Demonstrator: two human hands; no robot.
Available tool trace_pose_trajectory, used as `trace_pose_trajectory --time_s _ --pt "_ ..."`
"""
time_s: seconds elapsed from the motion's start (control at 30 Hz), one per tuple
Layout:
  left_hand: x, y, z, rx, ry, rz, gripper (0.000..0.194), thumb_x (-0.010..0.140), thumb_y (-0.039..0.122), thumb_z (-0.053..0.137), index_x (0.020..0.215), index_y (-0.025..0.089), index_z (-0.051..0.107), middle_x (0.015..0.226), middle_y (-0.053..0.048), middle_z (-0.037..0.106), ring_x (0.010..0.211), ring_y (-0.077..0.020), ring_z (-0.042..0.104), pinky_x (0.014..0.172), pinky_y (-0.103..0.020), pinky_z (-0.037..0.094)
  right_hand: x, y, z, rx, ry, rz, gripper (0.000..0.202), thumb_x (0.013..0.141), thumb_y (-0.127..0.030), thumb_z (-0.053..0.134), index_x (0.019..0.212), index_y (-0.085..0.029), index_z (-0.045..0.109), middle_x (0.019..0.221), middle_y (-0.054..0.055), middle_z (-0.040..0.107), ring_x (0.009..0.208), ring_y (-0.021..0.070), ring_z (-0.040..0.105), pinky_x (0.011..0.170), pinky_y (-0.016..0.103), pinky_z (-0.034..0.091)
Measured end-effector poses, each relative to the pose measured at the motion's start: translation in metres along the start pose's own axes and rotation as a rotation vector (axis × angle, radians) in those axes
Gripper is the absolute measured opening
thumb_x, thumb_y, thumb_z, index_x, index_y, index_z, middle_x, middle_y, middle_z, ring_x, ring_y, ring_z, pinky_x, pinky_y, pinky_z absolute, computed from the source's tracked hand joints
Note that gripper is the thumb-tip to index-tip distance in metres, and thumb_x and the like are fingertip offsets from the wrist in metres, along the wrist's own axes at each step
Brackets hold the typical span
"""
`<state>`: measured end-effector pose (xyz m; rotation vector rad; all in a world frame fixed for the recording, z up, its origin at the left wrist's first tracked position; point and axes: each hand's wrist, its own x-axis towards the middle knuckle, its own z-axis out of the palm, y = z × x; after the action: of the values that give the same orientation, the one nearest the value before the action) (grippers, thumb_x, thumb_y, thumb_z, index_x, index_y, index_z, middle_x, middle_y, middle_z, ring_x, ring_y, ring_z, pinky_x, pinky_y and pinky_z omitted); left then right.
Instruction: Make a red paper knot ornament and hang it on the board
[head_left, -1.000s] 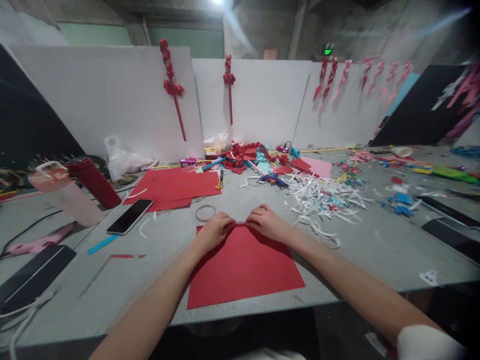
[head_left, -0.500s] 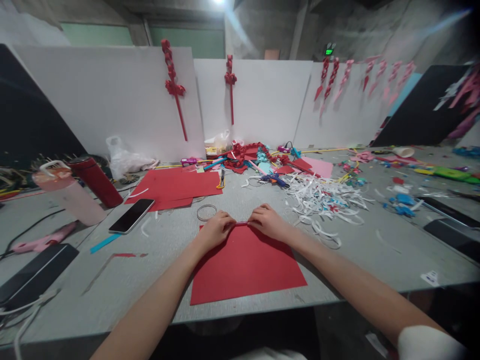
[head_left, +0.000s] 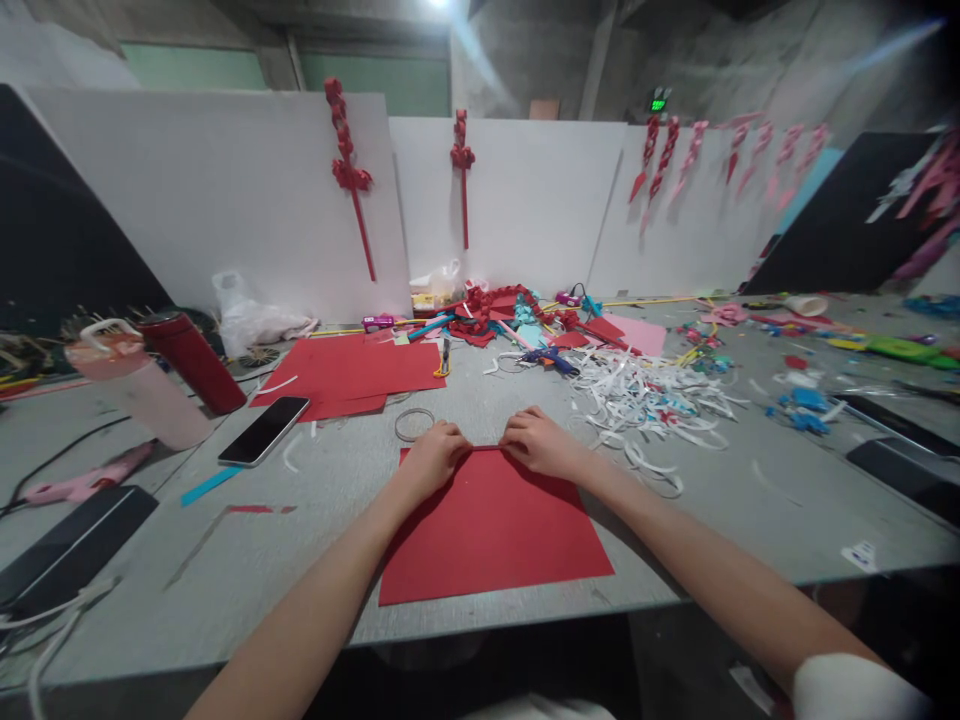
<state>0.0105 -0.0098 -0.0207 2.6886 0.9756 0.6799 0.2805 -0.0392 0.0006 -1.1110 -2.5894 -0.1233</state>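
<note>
A sheet of red paper (head_left: pixel 495 530) lies flat on the grey table in front of me, its near edge close to the table's front. Along its far edge runs a thin rolled strip, visible in the short gap between my hands. My left hand (head_left: pixel 442 450) pinches the left part of that far edge with curled fingers. On the right, my right hand (head_left: pixel 534 440) grips the same edge, fingers bent over it. The fingertips hide whatever may lie inside the roll. Just beyond my left hand rests a thin ring (head_left: pixel 413 425).
More red sheets (head_left: pixel 345 370) lie behind, with a yellow cutter (head_left: pixel 444 358) on them. A phone (head_left: pixel 264 431), a red flask (head_left: pixel 193 365) and a pale bottle (head_left: pixel 142 390) stand left. White paper shreds (head_left: pixel 652 390) and a blue glue gun (head_left: pixel 551 360) are right of centre.
A shiny pinkish line at the paper's far edge, seen before between my hands, now shows as plain red, covered by paper. My right hand has shifted very slightly right.
</note>
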Motion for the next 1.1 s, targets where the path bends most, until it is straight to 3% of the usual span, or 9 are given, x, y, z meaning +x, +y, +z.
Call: trace_pose_trajectory --time_s 0.47,0.63,0.8,1.1 --pt "-0.003 -0.001 -0.013 0.01 0.003 -0.082 0.027 0.097 0.008 0.055 0.093 0.016 0.08 0.092 -0.01 0.07 0.091 -0.021 0.062 0.078 -0.029 0.044 0.002 0.001 0.001 -0.201 -0.055 -0.007 0.022 0.107 -0.02 0.054 0.1 -0.016 0.074 0.097 0.01 0.069 0.093 0.0214 0.059 0.09 0.035 0.034" --pt "-0.004 0.008 -0.017 0.157 -0.045 -0.076 0.027 0.097 0.007 0.054 0.093 0.016 0.079 0.092 -0.011 0.069 0.089 -0.0212 0.064 0.076 -0.03 0.043 0.001 -0.003 -0.004 -0.264 -0.142 -0.003 0.016 0.099 -0.008 0.059 0.102 -0.016 0.073 0.102 0.01 0.069 0.096 0.0232 0.059 0.087 0.034 0.035" --pt "-0.005 0.021 -0.021 0.364 -0.115 -0.064 0.024 0.093 0.003 0.056 0.09 0.014 0.077 0.09 -0.013 0.069 0.09 -0.0249 0.065 0.081 -0.035 0.046 0.0 -0.01 -0.01 -0.287 -0.178 0.04 0.014 0.099 -0.009 0.06 0.101 -0.015 0.072 0.104 0.012 0.069 0.095 0.0238 0.061 0.084 0.034 0.038" --pt "-0.008 0.034 -0.022 0.481 -0.18 -0.047 0.027 0.095 0.002 0.051 0.098 0.011 0.075 0.097 -0.016 0.07 0.095 -0.0279 0.067 0.082 -0.038 0.048 0.001 -0.014 -0.02 -0.212 -0.239 0.105 0.017 0.101 -0.011 0.057 0.1 -0.016 0.073 0.099 0.01 0.07 0.09 0.0201 0.064 0.075 0.03 0.036"
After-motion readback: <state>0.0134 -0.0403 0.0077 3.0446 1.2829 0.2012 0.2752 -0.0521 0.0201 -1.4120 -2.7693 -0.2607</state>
